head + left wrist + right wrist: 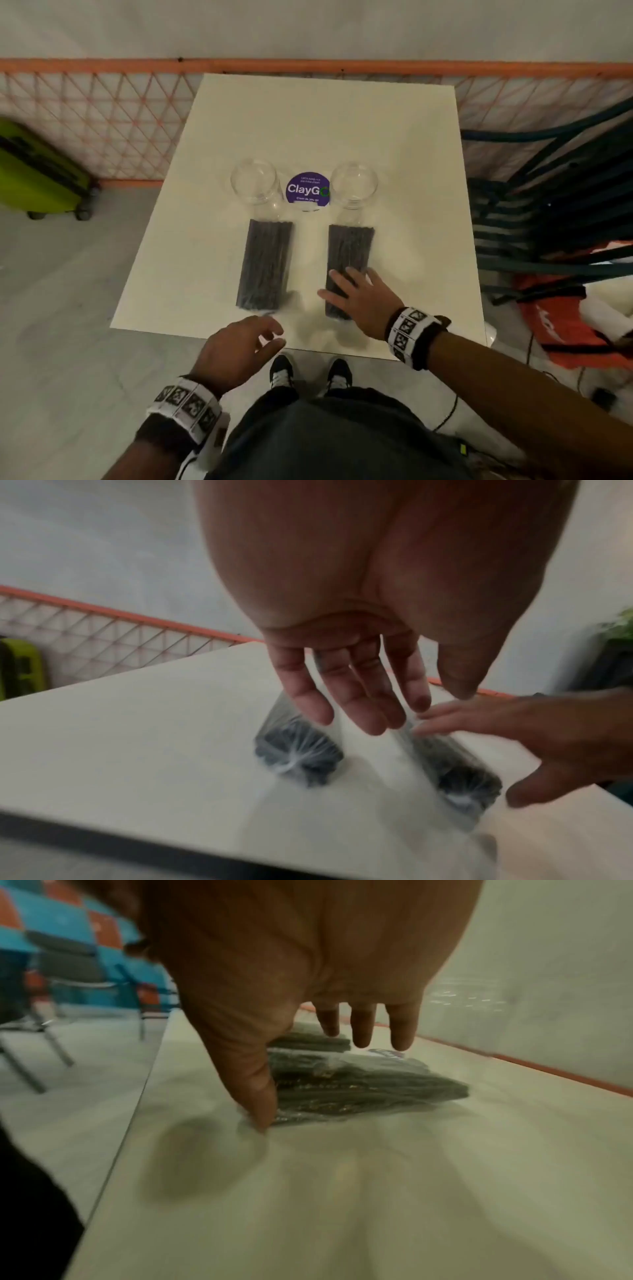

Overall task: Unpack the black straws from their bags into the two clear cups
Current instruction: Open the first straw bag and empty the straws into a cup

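Two clear cups stand side by side mid-table, the left cup point(253, 185) and the right cup point(354, 185). In front of each lies a clear bag of black straws: the left bag point(265, 263) point(298, 753) and the right bag point(349, 246) point(459, 772) point(359, 1088). My right hand point(352, 291) point(308, 1047) spreads straight fingers over the near half of the right bag, and its thumb point(263, 1096) touches down at the bag's side. My left hand point(260, 339) point(342, 702) hovers over the table's front edge, just short of the left bag, with relaxed fingers holding nothing.
A round purple sticker point(307, 188) sits on the white table point(411, 171) between the cups. An orange mesh fence point(102, 113) runs behind the table. A lime suitcase point(37, 171) stands at the left, with stacked dark chairs point(548, 205) and an orange bag point(565, 325) at the right.
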`<state>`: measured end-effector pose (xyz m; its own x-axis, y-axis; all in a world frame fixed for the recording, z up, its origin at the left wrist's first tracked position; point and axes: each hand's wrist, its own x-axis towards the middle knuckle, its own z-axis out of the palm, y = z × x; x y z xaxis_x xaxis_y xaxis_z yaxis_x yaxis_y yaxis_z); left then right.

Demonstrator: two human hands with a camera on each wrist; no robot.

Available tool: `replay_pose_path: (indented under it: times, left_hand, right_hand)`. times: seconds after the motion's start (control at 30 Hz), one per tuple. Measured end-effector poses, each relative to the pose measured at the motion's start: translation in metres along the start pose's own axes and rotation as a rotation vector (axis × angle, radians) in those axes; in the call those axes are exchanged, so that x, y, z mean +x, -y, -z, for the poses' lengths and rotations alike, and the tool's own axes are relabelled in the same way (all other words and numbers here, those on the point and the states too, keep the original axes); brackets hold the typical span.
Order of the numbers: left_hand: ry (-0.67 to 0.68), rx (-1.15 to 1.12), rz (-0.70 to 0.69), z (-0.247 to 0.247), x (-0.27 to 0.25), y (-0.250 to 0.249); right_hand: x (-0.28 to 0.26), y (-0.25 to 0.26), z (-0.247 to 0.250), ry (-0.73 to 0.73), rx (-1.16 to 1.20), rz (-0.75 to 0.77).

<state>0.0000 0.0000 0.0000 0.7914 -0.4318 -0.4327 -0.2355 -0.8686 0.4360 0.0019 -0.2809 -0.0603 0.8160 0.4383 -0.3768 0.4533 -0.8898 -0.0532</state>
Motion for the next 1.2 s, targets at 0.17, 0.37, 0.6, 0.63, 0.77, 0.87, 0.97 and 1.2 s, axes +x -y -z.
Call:
replay_pose_path:
  times: [0.17, 0.37, 0.6, 0.63, 0.77, 0.87, 0.97, 1.2]
  left_hand:
    - [-0.077, -0.013, -0.128, 0.005, 0.022, -0.039]
    - [-0.132, -0.046, -0.225, 0.012, 0.035, -0.044]
    - [-0.145, -0.276, -0.415, 0.05, 0.072, -0.059]
    - [-0.15, -0.288, -0.455, 0.053, 0.077, -0.063]
    - [-0.185, -0.252, -0.519, 0.059, 0.095, -0.072]
    - [-0.197, -0.232, -0.486, 0.063, 0.107, -0.076]
    - [-0.173, -0.184, -0.441, 0.066, 0.114, -0.079]
    - [0.039, -0.474, -0.441, 0.1, 0.119, -0.101]
  right_hand:
    - [0.02, 0.007, 0.003, 0.068, -0.069, 0.059]
    - [0.01, -0.004, 0.039, 0.023, 0.312, -0.011]
    - [-0.004, -0.023, 0.084, -0.252, 1.032, -0.312]
    - [-0.004, -0.023, 0.085, -0.253, 1.077, -0.347]
    - [-0.003, -0.019, 0.083, -0.337, 1.144, -0.456]
    - [-0.005, -0.014, 0.077, -0.398, 1.16, -0.47]
    - [-0.011, -0.006, 0.073, -0.432, 1.096, -0.487]
    - [-0.011, -0.001, 0.075, -0.537, 1.137, -0.64]
